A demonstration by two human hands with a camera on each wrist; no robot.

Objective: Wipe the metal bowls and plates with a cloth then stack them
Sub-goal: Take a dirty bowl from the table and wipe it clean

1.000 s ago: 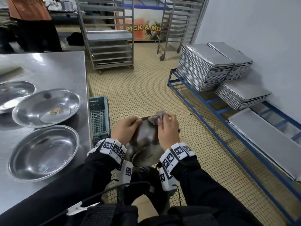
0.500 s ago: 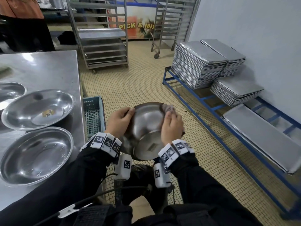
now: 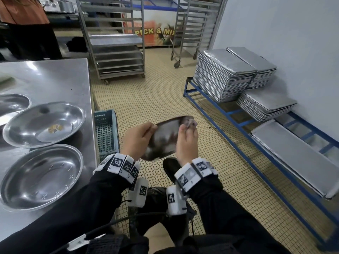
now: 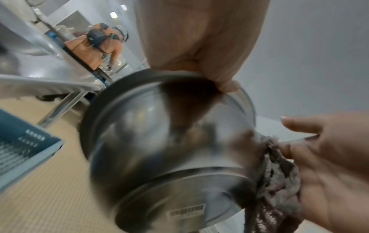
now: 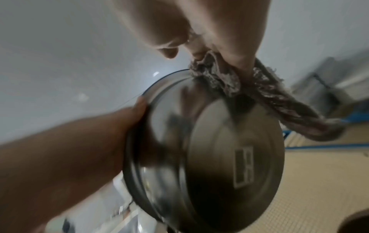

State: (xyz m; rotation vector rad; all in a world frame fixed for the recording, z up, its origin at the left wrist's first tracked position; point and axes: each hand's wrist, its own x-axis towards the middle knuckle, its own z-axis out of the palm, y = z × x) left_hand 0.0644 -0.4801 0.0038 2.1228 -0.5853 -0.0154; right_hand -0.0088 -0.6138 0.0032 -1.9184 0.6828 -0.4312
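Observation:
I hold a metal bowl (image 3: 165, 139) in the air over the floor, tilted, its base with a barcode label (image 4: 187, 210) turned toward me. My left hand (image 3: 146, 132) grips its left rim, thumb over the edge (image 4: 225, 85). My right hand (image 3: 187, 129) pinches a grey-pink cloth (image 3: 189, 123) against the far right rim; the cloth (image 5: 229, 83) wraps over that edge and hangs down. On the steel table (image 3: 55, 79) to my left lie three more bowls: a near one (image 3: 40, 176), a middle one (image 3: 44, 123) with a sticker, and a far one (image 3: 12, 105) cut off by the frame.
A blue plastic crate (image 3: 106, 132) stands on the tiled floor beside the table. A low blue rack (image 3: 244, 125) along the right wall carries stacks of metal trays (image 3: 223, 74). Wheeled tray racks (image 3: 117, 43) stand behind, and a person in orange (image 3: 23, 19) at back left.
The bowl has turned in my hands and now lies flatter and more edge-on. My right hand has rubbed the cloth along the far rim. The table bowls have not moved.

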